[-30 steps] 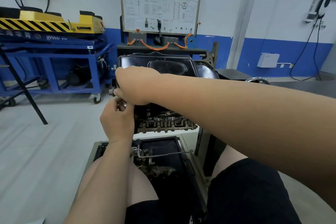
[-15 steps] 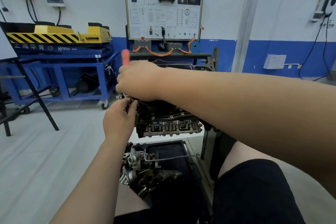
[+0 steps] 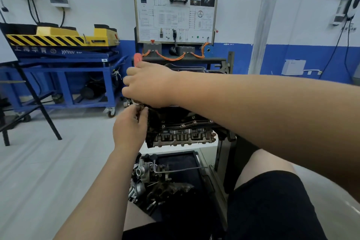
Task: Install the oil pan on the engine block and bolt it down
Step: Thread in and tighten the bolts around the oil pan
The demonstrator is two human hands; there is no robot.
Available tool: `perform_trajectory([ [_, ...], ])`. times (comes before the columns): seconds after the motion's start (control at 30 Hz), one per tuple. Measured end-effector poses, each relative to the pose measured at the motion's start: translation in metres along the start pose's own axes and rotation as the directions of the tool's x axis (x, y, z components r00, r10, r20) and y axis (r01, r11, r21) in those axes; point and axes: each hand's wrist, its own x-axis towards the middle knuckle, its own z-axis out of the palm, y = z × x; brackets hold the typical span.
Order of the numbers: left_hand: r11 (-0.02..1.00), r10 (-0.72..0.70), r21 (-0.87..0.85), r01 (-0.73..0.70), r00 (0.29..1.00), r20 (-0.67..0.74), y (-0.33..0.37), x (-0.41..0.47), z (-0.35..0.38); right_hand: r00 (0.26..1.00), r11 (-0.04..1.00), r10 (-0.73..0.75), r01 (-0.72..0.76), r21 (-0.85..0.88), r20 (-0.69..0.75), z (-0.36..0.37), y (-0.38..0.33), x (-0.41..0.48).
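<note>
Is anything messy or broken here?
Nothing looks broken, but loose grey metal engine parts lie jumbled in the black tray under the dark engine block, which looks messy.

White Chinese heading 新能源汽车永磁电机控制实训台 on the blue top strip of the training board above the right hand, white 上海华育 and partly legible HYYNV on the blue lift cart far left of that hand

Oil pan atop engine block, board behind, cart left, parts tray beneath, right hand above left hand, both on a tool at the block's left end.
</note>
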Motion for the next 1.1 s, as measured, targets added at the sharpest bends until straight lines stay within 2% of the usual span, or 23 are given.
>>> perform_trajectory([
  [0.07,0.992,-0.123,-0.035,0.121,0.991,-0.046,0.002,-0.001,0.001,0.997,0.996,0.078,-0.078,0.045,0.002,0.002,-0.008,0.0],
  [0.13,0.966,-0.237,-0.126,0.226,0.968,-0.078,0.005,-0.001,0.002,0.97,0.965,0.237,-0.241,0.103,0.048,0.003,-0.017,0.001],
  [0.2,0.948,-0.276,-0.185,0.257,0.958,-0.082,0.008,0.0,0.003,0.93,0.912,0.353,-0.367,0.182,0.103,0.003,-0.022,0.002],
  [0.23,0.955,-0.252,-0.182,0.236,0.965,-0.073,0.008,0.001,0.002,0.926,0.908,0.363,-0.377,0.185,0.105,0.003,-0.022,0.003],
  [0.3,0.98,-0.158,-0.131,0.151,0.986,-0.05,0.004,0.002,0.0,0.963,0.956,0.267,-0.27,0.114,0.038,0.0,-0.017,0.004],
  [0.37,0.998,-0.044,-0.037,0.043,0.999,-0.025,0.0,0.002,-0.002,0.996,0.996,0.086,-0.085,0.019,-0.006,0.001,-0.008,0.001],
  [0.43,1.0,0.019,0.02,-0.019,1.0,-0.013,0.0,0.001,-0.004,0.999,1.0,0.011,-0.012,-0.028,-0.049,0.003,-0.002,-0.002],
  [0.53,0.994,-0.1,0.045,0.102,0.994,-0.05,0.002,0.001,-0.003,0.997,0.997,0.072,-0.071,0.008,-0.032,0.002,-0.011,0.0],
  [0.67,0.97,-0.239,-0.044,0.237,0.97,-0.038,0.006,0.001,-0.002,0.926,0.907,0.35,-0.373,0.195,0.145,-0.002,-0.026,0.002],
  [0.7,0.965,-0.26,-0.059,0.257,0.965,-0.046,0.006,0.0,-0.001,0.923,0.902,0.354,-0.379,0.206,0.149,-0.004,-0.028,0.003],
  [0.77,0.953,-0.286,-0.119,0.278,0.957,-0.053,0.003,0.0,-0.003,0.957,0.947,0.276,-0.287,0.143,0.09,-0.007,-0.027,0.006],
  [0.9,0.994,-0.103,-0.021,0.104,0.994,0.038,-0.001,0.005,-0.008,0.999,0.999,0.045,-0.045,-0.03,0.021,-0.006,-0.012,0.007],
  [0.93,0.995,-0.1,-0.005,0.1,0.994,0.053,-0.001,0.006,-0.009,1.0,0.998,0.018,-0.017,-0.055,0.004,-0.005,-0.01,0.007],
  [1.03,0.976,-0.217,-0.024,0.217,0.976,-0.015,0.0,0.005,-0.006,0.998,0.998,0.055,-0.055,-0.026,0.014,-0.005,-0.016,0.007],
  [1.1,0.961,-0.273,-0.058,0.271,0.962,-0.028,0.002,0.002,-0.005,0.979,0.98,0.19,-0.194,0.049,0.075,-0.007,-0.02,0.007],
])
